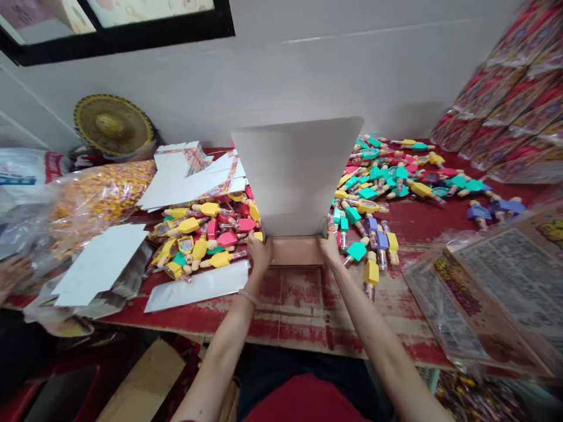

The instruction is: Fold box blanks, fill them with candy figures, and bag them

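Observation:
A cardboard display box [297, 251] with a tall, pale back panel [301, 176] standing up stands on the table in front of me. My left hand [259, 253] grips its left side, and my right hand [329, 248] has hold of the right side. Part of my fingers is hidden behind the box's ends. Beside my left hand lies a heap of small toys [200, 247] in yellow, red and green, with clear candy-filled tubes. More such toys [373, 187], some purple, spread out right of the box. A flat clear plastic sleeve [197, 286] lies near my left wrist.
White flattened cartons [103, 264] are stacked at left, with more cards [189, 181] behind. A bag of orange pieces [103, 190] and a straw hat [112, 124] sit further back. Wrapped packages [505, 99] rise at right, near a printed carton [492, 293]. Another person's hand [15, 272] shows far left.

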The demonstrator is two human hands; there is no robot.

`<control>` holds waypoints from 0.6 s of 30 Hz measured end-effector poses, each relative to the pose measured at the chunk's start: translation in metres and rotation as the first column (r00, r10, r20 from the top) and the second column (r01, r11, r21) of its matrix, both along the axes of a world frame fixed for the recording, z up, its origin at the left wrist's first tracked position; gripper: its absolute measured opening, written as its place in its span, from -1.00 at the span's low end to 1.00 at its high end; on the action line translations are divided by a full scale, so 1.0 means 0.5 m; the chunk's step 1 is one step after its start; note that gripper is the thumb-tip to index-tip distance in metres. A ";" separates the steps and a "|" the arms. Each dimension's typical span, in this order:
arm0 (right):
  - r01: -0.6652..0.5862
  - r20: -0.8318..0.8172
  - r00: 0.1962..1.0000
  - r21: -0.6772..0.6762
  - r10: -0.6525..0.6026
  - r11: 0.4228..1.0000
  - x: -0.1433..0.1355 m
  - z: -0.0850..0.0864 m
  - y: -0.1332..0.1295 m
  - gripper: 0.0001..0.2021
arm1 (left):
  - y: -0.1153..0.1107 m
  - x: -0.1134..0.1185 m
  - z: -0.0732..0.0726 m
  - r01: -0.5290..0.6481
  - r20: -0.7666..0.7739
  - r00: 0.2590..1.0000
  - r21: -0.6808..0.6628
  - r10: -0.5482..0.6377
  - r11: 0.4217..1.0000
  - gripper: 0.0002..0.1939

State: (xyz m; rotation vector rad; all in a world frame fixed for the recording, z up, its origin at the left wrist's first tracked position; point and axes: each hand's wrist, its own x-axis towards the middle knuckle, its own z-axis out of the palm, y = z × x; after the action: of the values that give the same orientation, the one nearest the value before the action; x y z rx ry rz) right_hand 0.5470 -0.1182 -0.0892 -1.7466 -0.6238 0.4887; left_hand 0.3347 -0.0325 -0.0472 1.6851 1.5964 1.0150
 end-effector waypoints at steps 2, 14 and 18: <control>-0.013 -0.005 1.000 -0.041 0.013 0.999 0.003 -0.001 0.004 -0.65 | -0.030 0.011 0.002 0.012 -0.091 0.996 0.219 0.008 0.976 -0.50; -0.014 0.043 0.999 -0.151 0.021 0.988 -0.010 0.018 -0.020 -0.60 | -0.020 0.095 0.060 0.637 -0.772 0.459 -0.060 -0.440 0.768 -0.74; -0.038 0.058 0.997 -0.140 0.047 0.989 -0.017 0.021 -0.025 -0.56 | -0.021 0.111 0.054 0.667 -0.802 0.373 -0.118 -0.467 0.736 -0.68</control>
State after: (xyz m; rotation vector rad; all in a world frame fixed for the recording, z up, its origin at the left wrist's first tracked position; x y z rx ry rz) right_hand 0.5386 -0.1307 -0.0789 -1.8891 -0.6853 0.5204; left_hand 0.3904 -0.0431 -0.0203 2.8516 1.1110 -0.0028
